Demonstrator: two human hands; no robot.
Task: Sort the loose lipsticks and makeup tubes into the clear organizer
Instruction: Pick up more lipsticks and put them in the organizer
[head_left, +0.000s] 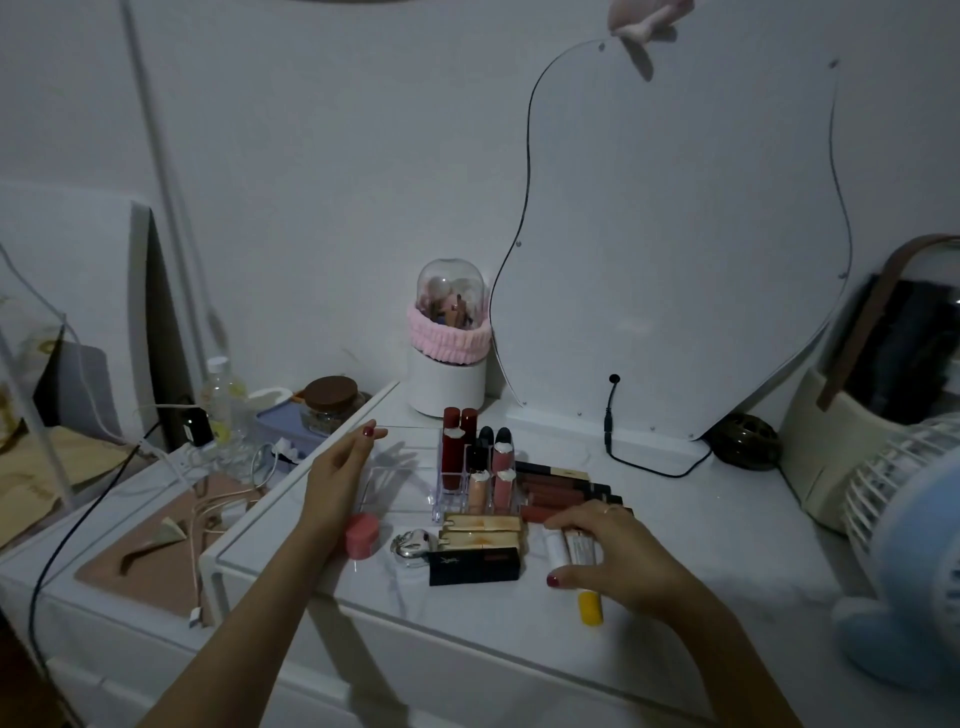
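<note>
Reaching over a white dresser top (675, 545), the right hand (613, 556) lies on a small cluster of loose tubes at the front of the surface, its fingers curled down over a white tube (557, 552) and a clear one (581, 546) beside it; whether it actually grips them or only rests on them cannot be told. A yellow-capped tube (590, 607) pokes out from under the thumb side. The left hand (340, 470) hovers with relaxed, nearly straight fingers at the left edge of the clear organizer (395, 486), holding nothing.

The organizer stands in the middle of the dresser, and its right-hand slots hold upright lipsticks (483, 462), roughly 6 of them, in dark red, black and pink. Touching its right side lie several long brownish-red tubes (561, 491) in a flat stack. In front of it sit 2 gold cases (480, 531) and a black box (474, 566). A pink pot (360, 535) and a silver trinket (412, 544) lie left of those, near the left forearm.
</note>
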